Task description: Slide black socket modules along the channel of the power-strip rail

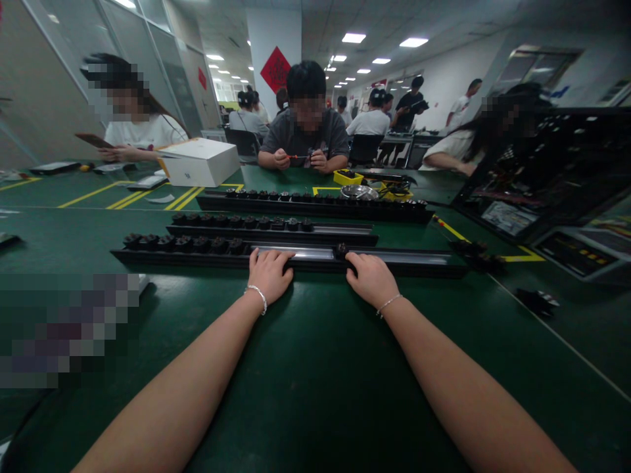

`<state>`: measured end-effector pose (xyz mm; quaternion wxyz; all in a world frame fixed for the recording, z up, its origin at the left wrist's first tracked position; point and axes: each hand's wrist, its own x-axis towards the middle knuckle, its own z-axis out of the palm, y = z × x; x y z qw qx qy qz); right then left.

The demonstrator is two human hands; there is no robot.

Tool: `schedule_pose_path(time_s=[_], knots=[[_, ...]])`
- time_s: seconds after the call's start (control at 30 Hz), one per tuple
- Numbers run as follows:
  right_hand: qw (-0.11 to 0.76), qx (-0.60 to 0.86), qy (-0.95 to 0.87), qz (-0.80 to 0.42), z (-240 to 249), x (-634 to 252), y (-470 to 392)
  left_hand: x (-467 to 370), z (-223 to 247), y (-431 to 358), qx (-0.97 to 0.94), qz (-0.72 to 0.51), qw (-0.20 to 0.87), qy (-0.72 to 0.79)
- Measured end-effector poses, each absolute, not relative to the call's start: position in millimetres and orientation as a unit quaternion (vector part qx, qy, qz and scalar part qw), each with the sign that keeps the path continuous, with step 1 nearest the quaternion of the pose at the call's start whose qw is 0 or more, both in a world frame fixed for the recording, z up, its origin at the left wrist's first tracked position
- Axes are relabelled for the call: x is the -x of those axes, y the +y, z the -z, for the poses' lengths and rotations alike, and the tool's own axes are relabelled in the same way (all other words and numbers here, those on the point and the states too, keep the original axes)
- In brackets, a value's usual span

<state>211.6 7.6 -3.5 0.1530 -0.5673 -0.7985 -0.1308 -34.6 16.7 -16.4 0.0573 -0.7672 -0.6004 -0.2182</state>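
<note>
A long black rail [409,269] with a shiny channel lies across the green table in front of me. A row of black round parts [200,244] sits along its left portion. My left hand [269,274] lies over the rail's near edge beside the last part of that row, fingers spread, holding nothing I can see. A single black part [342,250] stands apart in the channel. My right hand [373,278] is at its right side, fingertips at or touching it, thumb apart on the rail's front. Whether the fingertips press on it, I cannot tell.
Behind lie two more black rails with parts, a middle rail [345,234] and a far rail [315,205]. A white box [210,164] stands back left, yellow trays [348,177] back right. An open computer case [557,171] is at right. Across the table a person holds a screwdriver [296,157].
</note>
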Motion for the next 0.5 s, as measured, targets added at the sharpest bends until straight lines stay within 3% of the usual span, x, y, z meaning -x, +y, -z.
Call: schedule_pose_path(time_s=[0.5], knots=[[0.148, 0.577, -0.793, 0.125, 0.8, -214.7, 5.3, 34.1, 13.3, 14.3, 0.766, 0.21, 0.05, -0.606]])
